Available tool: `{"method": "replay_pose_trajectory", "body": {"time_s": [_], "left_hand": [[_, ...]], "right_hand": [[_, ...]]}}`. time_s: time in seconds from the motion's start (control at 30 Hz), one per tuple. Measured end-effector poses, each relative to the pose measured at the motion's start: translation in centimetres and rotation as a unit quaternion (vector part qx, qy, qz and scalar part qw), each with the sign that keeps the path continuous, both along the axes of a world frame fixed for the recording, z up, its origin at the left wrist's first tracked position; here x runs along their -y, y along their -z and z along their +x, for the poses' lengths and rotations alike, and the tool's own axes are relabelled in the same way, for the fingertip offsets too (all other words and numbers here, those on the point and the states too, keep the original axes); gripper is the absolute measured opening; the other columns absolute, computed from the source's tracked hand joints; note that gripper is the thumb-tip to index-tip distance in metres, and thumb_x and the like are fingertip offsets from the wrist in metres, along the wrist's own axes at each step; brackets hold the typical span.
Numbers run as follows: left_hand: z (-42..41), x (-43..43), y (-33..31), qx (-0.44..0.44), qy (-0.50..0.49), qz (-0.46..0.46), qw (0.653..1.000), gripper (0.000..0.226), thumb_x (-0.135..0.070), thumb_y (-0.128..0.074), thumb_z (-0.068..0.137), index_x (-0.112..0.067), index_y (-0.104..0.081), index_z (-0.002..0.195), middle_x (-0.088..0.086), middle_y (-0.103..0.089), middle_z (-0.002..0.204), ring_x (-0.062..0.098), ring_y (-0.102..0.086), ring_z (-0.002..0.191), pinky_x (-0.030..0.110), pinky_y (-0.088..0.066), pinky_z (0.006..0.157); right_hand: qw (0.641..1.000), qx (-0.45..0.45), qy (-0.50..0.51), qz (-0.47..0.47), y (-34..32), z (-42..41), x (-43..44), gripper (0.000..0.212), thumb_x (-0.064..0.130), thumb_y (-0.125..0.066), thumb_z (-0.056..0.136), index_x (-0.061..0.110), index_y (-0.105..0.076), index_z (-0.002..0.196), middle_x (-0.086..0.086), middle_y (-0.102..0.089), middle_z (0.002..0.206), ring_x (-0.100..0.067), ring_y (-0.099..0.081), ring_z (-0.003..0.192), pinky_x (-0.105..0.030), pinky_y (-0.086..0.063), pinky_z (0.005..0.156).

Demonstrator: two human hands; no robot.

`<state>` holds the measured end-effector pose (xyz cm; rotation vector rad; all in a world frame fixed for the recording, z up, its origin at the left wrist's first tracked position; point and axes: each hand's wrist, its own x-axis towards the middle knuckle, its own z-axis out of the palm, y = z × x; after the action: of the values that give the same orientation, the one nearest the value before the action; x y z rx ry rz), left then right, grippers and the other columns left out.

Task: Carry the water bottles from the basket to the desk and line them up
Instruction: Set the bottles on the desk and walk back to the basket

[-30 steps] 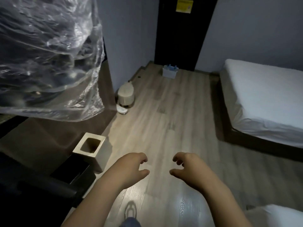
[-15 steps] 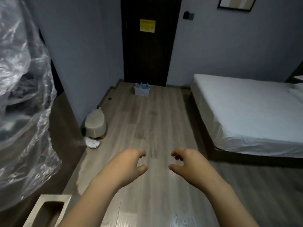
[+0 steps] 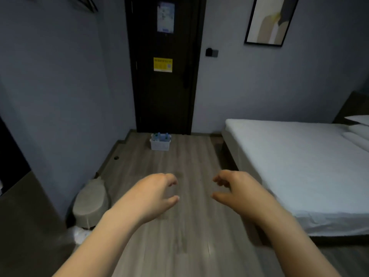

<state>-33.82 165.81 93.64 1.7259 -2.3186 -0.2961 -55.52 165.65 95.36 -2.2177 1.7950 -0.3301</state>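
Observation:
A small white basket [image 3: 160, 145] stands on the wooden floor far ahead, right in front of a dark door. Blue-capped water bottles [image 3: 161, 136] poke up out of it. My left hand [image 3: 152, 193] and my right hand [image 3: 236, 189] are stretched out in front of me at waist height, well short of the basket. Both have loosely curled fingers and hold nothing. The desk is out of view.
A bed with white sheets [image 3: 299, 166] fills the right side. A beige round bin [image 3: 90, 204] stands by the left wall with a white thing on the floor beside it. The dark door [image 3: 163, 76] is closed. Bare floor runs between me and the basket.
The view has swung up and to the right, away from the plastic-wrapped thing and the square bin on the left. The basket and door now lie straight ahead. Both hands stay empty.

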Motion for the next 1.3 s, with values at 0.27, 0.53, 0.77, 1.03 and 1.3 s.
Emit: {"method": "replay_pose_trajectory", "body": {"time_s": [0.27, 0.53, 0.77, 1.03, 1.3], "left_hand": [[0.5, 16.1, -5.7, 0.004, -0.019, -0.054, 0.998, 0.042, -0.045, -0.056, 0.088, -0.030, -0.052, 0.127, -0.011, -0.057, 0.126, 0.006, -0.053, 0.115, 0.021, -0.043, 0.093], [3.6, 30.3, -8.8, -0.002, -0.030, -0.083, 0.996, 0.039, -0.044, -0.056, 0.089, -0.030, -0.052, 0.125, -0.012, -0.057, 0.124, 0.005, -0.053, 0.112, 0.025, -0.045, 0.094], [9.3, 43.6, -9.5, -0.020, -0.028, -0.084, 0.996, 0.037, -0.042, -0.057, 0.089, -0.033, -0.051, 0.125, -0.014, -0.056, 0.119, 0.003, -0.052, 0.105, 0.021, -0.045, 0.087], [14.3, 58.1, -10.7, -0.041, -0.033, -0.096, 0.994, 0.048, -0.040, -0.056, 0.091, -0.032, -0.042, 0.136, -0.013, -0.048, 0.136, 0.003, -0.046, 0.123, 0.018, -0.039, 0.096], [15.4, 72.6, -9.6, -0.039, -0.037, -0.088, 0.995, 0.048, -0.042, -0.057, 0.090, -0.034, -0.042, 0.135, -0.014, -0.047, 0.136, 0.002, -0.045, 0.123, 0.019, -0.039, 0.097]], "right_hand": [[0.998, -0.018, -0.032, -0.057, -5.6, -0.6, 17.6, 0.044, 0.041, -0.064, 0.085, 0.027, -0.054, 0.126, 0.009, -0.061, 0.121, -0.006, -0.058, 0.107, -0.019, -0.047, 0.085], [0.992, -0.027, -0.074, -0.096, -8.1, 3.4, 32.8, 0.042, 0.040, -0.064, 0.085, 0.027, -0.055, 0.124, 0.009, -0.062, 0.117, -0.007, -0.059, 0.102, -0.025, -0.052, 0.088], [0.991, -0.026, -0.081, -0.105, -9.1, 9.0, 46.0, 0.041, 0.040, -0.064, 0.086, 0.028, -0.056, 0.124, 0.009, -0.062, 0.118, -0.005, -0.058, 0.103, -0.020, -0.049, 0.087], [0.992, -0.010, -0.072, -0.102, -9.9, 14.0, 60.3, 0.044, 0.037, -0.063, 0.088, 0.029, -0.052, 0.129, 0.010, -0.060, 0.122, -0.005, -0.056, 0.108, -0.018, -0.046, 0.087], [0.991, -0.013, -0.072, -0.111, -8.8, 15.1, 75.5, 0.043, 0.041, -0.063, 0.087, 0.030, -0.053, 0.127, 0.011, -0.060, 0.119, -0.004, -0.057, 0.105, -0.016, -0.046, 0.083]]}}
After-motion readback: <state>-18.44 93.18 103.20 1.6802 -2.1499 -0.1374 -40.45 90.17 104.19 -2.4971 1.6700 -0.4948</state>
